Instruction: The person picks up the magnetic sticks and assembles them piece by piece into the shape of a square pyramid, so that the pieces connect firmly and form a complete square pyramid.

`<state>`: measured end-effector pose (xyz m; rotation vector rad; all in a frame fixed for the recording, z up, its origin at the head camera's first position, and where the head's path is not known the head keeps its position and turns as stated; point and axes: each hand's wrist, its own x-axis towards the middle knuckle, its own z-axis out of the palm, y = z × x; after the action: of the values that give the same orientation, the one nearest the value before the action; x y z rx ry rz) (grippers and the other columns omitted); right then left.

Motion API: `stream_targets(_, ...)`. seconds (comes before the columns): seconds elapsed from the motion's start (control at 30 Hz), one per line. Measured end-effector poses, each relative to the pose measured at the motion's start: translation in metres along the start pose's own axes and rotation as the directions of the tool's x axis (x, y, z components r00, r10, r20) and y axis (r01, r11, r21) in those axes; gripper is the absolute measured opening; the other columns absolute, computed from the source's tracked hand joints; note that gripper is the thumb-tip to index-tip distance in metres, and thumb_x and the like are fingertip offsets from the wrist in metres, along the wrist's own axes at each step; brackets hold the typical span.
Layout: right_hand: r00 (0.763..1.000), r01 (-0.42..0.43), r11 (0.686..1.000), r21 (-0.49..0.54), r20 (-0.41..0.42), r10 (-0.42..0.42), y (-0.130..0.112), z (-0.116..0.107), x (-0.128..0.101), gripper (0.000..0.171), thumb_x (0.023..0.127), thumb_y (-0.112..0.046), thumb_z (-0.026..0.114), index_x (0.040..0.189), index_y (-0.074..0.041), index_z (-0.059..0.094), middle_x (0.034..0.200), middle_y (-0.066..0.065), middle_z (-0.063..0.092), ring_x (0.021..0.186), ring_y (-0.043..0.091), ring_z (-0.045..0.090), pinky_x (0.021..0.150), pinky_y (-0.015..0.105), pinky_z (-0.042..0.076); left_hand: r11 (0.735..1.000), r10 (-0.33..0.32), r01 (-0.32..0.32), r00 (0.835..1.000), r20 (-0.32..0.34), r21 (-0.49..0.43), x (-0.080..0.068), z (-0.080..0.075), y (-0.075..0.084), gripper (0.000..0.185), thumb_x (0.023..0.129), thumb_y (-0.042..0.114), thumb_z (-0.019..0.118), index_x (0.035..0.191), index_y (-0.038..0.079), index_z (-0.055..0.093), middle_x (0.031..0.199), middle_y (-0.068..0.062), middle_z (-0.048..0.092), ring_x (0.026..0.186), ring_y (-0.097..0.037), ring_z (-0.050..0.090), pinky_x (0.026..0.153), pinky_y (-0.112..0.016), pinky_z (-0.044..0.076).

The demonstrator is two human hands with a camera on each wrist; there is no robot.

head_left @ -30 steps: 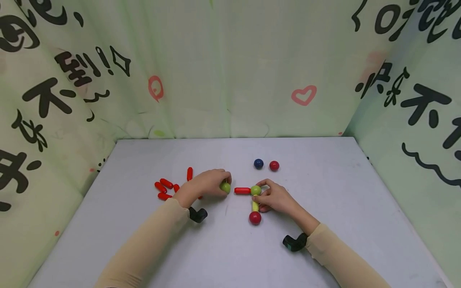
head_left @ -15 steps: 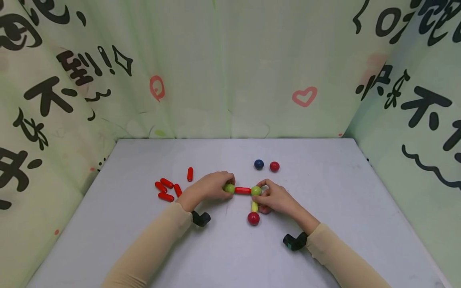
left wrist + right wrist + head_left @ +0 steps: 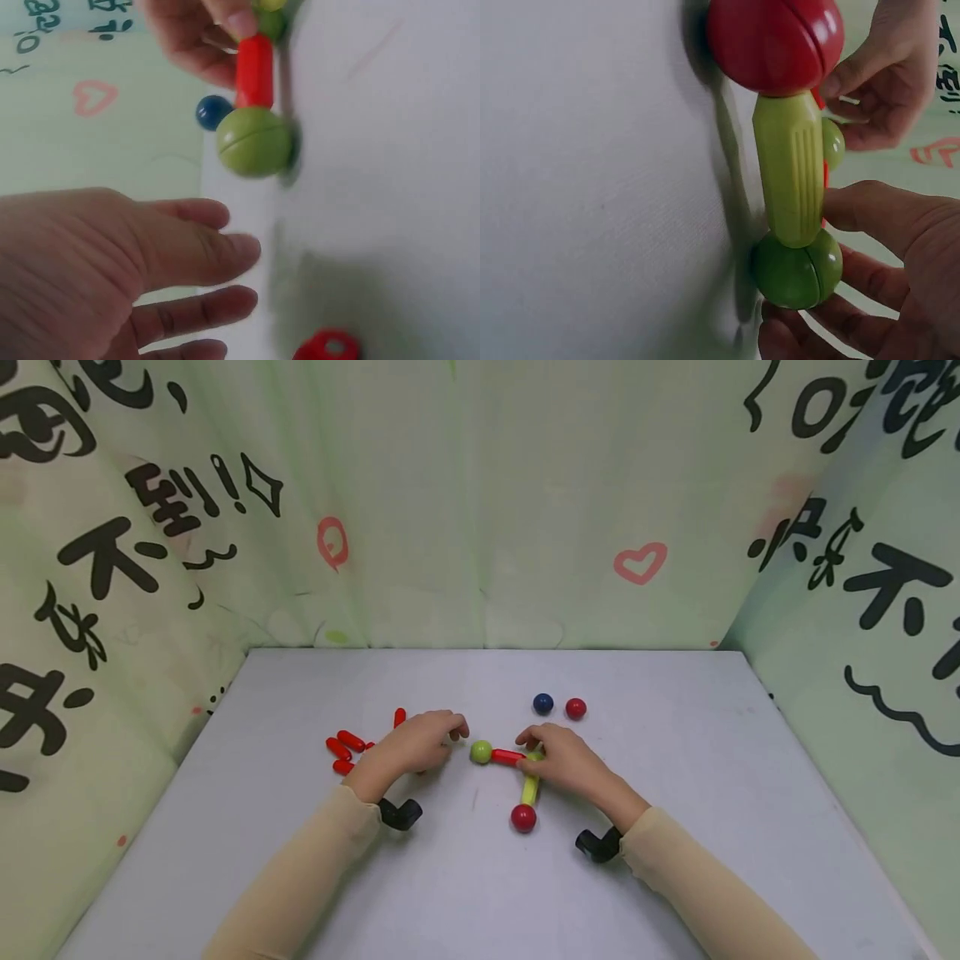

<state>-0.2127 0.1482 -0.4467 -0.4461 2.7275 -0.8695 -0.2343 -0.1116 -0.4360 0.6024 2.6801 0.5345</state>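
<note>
A joined L-shaped piece lies on the table. It runs from a lime-green ball (image 3: 482, 752) through a red rod (image 3: 507, 757) to a corner green ball (image 3: 799, 271), then along a yellow-green rod (image 3: 789, 169) to a dark red ball (image 3: 523, 818). My right hand (image 3: 570, 762) pinches the corner ball, thumb on the near side and fingers behind it. To the left, my left hand (image 3: 420, 739) is apart from the piece and holds nothing. Its fingers (image 3: 199, 313) are spread and relaxed, with a loose red rod (image 3: 330, 346) below them in the left wrist view.
Several loose red rods (image 3: 338, 748) lie on the white table (image 3: 450, 885) beside and partly behind the left hand. Farther back are a blue ball (image 3: 543, 703) and another red ball (image 3: 576, 708). A patterned curtain (image 3: 480, 510) stands along the table's back and sides.
My left hand brought the lime-green ball to the red rod's free end, then let go and drew back left. My right hand shifted higher over the corner, and the piece turned slightly.
</note>
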Motion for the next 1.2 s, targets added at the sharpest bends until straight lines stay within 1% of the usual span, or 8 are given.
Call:
stream_targets(0.07,1.000,-0.007,1.000,0.013,0.009,0.007,0.000,0.000,0.000,0.024,0.092,-0.016,0.075,0.114,-0.007,0.073,0.104,0.006,0.070,0.091,0.020,0.059,0.078,0.031,0.053,1.000,-0.009,0.009,1.000,-0.002,0.010,-0.007,-0.006,-0.004,0.034,0.096,-0.001,0.058,0.125,0.014,0.066,0.122,-0.002,0.065,0.107,-0.020,0.061,0.087,-0.036,0.057)
stream_targets(0.17,1.000,-0.022,0.999,0.027,0.006,0.021,0.002,-0.001,-0.002,0.019,0.092,-0.015,0.074,0.109,-0.006,0.076,0.098,0.005,0.071,0.085,0.018,0.058,0.073,0.029,0.050,0.998,-0.012,0.013,1.000,-0.005,0.060,-0.015,-0.012,-0.012,0.034,0.094,-0.005,0.057,0.121,0.013,0.068,0.121,-0.001,0.065,0.109,-0.019,0.061,0.097,-0.036,0.053)
stream_targets(0.3,0.998,-0.066,0.997,0.031,-0.011,0.067,0.007,-0.001,-0.006,0.018,0.091,-0.017,0.073,0.106,-0.006,0.074,0.088,0.004,0.068,0.077,0.017,0.057,0.067,0.028,0.048,0.994,-0.014,0.013,1.000,0.004,0.110,-0.022,-0.014,-0.020,0.031,0.093,-0.006,0.062,0.117,0.013,0.069,0.116,-0.003,0.065,0.107,-0.020,0.058,0.095,-0.037,0.053)
stream_targets(0.47,0.989,-0.148,0.988,0.038,-0.005,0.148,0.013,-0.001,-0.011,0.033,0.091,-0.020,0.072,0.121,-0.006,0.068,0.085,0.005,0.066,0.073,0.018,0.057,0.063,0.027,0.047,0.988,-0.021,0.017,1.000,0.020,0.151,-0.026,-0.014,-0.025,0.028,0.090,-0.003,0.070,0.114,0.013,0.070,0.111,-0.003,0.064,0.102,-0.020,0.056,0.088,-0.034,0.054)
stream_targets(0.63,0.981,-0.196,0.980,0.048,0.013,0.195,0.013,-0.002,-0.016,0.052,0.091,-0.022,0.072,0.138,-0.003,0.057,0.090,0.007,0.068,0.075,0.019,0.060,0.065,0.027,0.050,0.982,-0.027,0.021,0.999,0.032,0.187,-0.029,-0.014,-0.026,0.027,0.089,-0.002,0.071,0.110,0.014,0.069,0.107,-0.002,0.062,0.105,-0.020,0.054,0.087,-0.034,0.054)
stream_targets(0.8,0.977,-0.212,0.976,0.054,0.013,0.212,0.011,-0.002,-0.021,0.065,0.091,-0.022,0.074,0.147,0.000,0.050,0.091,0.007,0.068,0.075,0.018,0.060,0.066,0.029,0.051,0.979,-0.010,0.007,1.000,0.016,0.204,-0.024,-0.010,-0.026,0.018,0.092,0.005,0.072,0.105,0.015,0.068,0.098,0.000,0.061,0.096,-0.018,0.056,0.085,-0.035,0.054)
stream_targets(0.9,0.976,-0.217,0.975,0.058,0.021,0.216,0.010,-0.001,-0.023,0.069,0.091,-0.023,0.074,0.150,0.001,0.047,0.089,0.006,0.066,0.074,0.018,0.060,0.065,0.028,0.051,0.983,-0.011,0.009,1.000,0.010,0.183,-0.018,-0.006,-0.023,0.015,0.093,0.010,0.074,0.106,0.015,0.067,0.094,0.001,0.061,0.089,-0.016,0.056,0.082,-0.033,0.054)
stream_targets(1.2,0.975,-0.222,0.965,0.137,0.063,0.215,0.006,0.003,-0.025,0.078,0.094,-0.023,0.073,0.156,0.006,0.035,0.087,0.006,0.069,0.058,0.014,0.064,0.062,0.026,0.053,0.994,-0.010,0.008,1.000,0.019,0.105,0.009,0.004,-0.002,0.019,0.093,0.014,0.076,0.109,0.013,0.066,0.091,0.000,0.061,0.088,-0.017,0.057,0.081,-0.031,0.053)
